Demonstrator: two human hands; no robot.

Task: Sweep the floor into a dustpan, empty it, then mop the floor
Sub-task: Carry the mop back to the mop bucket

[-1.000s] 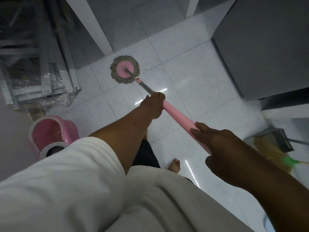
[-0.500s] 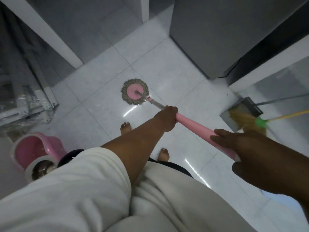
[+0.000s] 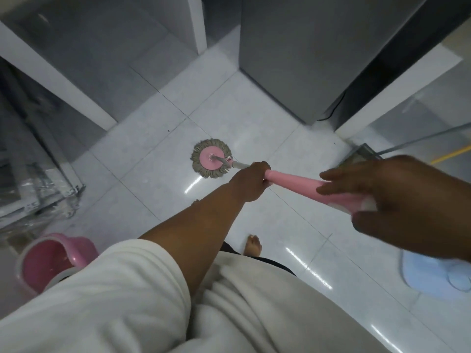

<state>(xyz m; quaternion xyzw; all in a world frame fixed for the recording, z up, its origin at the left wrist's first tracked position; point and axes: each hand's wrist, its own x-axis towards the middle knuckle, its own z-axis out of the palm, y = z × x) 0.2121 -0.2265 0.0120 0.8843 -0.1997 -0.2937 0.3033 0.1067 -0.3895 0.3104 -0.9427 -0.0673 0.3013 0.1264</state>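
Note:
A round mop head point(image 3: 211, 158) with a pink disc and grey-brown fringe lies flat on the white tiled floor point(image 3: 254, 128). Its pink handle point(image 3: 293, 182) slants up toward me on the right. My left hand point(image 3: 251, 180) grips the lower end of the pink handle, just above the metal shaft. My right hand point(image 3: 397, 200) is wrapped around the handle's top end. The dustpan point(image 3: 362, 154) shows partly behind my right hand, with a yellow broom handle point(image 3: 451, 154) beside it.
A pink mop bucket point(image 3: 51, 258) stands at the lower left. Plastic-wrapped metal frames point(image 3: 33, 179) lean at the left. A grey appliance point(image 3: 305, 54) and a white wall edge point(image 3: 397, 90) bound the floor ahead. A pale blue fan base point(image 3: 433, 273) sits at the right. My bare foot point(image 3: 253, 245) is on the tiles.
The mop head has slid to the right and nearer across the tiles, and my view has turned right. Both hands keep their hold on the handle.

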